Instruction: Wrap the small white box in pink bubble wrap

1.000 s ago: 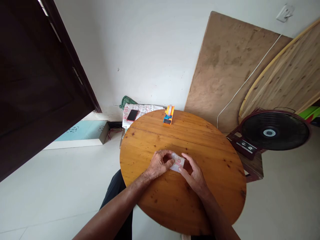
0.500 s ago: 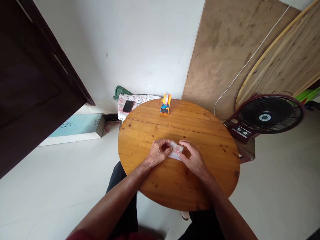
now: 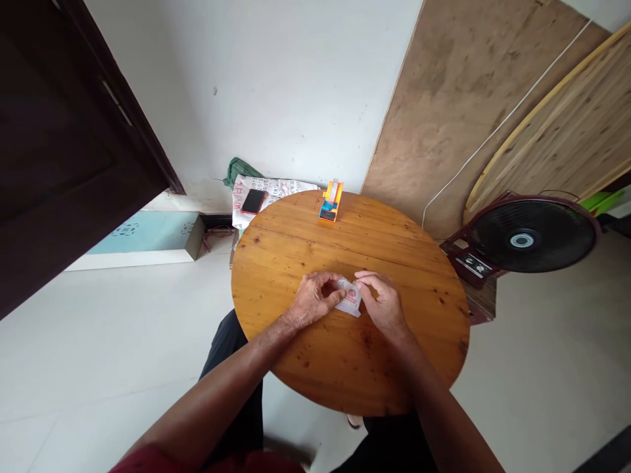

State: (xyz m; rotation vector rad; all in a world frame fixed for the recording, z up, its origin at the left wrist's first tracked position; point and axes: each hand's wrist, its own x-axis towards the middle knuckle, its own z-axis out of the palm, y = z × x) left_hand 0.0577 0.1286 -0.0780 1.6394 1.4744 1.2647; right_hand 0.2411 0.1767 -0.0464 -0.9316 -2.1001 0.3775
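Note:
Between my hands is a small white translucent packet with red print, held just over the middle of the round wooden table. My left hand pinches its left side, thumb on top and fingers behind. At the packet's upper right corner, the thumb and forefinger of my right hand are closed together on the edge. What the packet contains, if anything, I cannot make out.
An orange and blue tape dispenser stands at the table's far edge. Behind the table, a phone lies on a printed white sack. To the right is a dark red fan; a long pale blue box rests on the floor at left.
My right thumb and forefinger have come together at the packet's upper right corner; they were apart before. The packet's lower right corner now shows. The camera view has shifted slightly.

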